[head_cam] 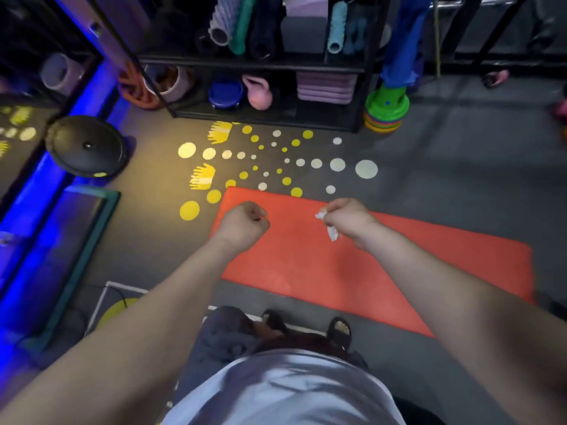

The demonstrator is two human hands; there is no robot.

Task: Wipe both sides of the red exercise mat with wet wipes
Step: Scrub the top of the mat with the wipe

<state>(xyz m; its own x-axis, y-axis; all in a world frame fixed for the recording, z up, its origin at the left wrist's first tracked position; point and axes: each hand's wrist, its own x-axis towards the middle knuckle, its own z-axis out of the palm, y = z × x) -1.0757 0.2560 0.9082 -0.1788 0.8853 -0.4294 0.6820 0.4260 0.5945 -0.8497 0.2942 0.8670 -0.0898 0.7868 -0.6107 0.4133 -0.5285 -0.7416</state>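
red exercise mat [399, 271] is laid flat on the floor [460, 179] | left hand [242, 223] is curled on nothing seen; crumpled wet wipe [330, 230] is clenched in right hand [348, 217] | risk: patches may be missed, the wipe being balled small

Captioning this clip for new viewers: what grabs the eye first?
The red exercise mat lies flat on the grey floor, mid-frame. Above it the right hand grips a crumpled white wet wipe; the left hand is fisted. Yellow and white floor dots fan out beyond the mat's far edge.
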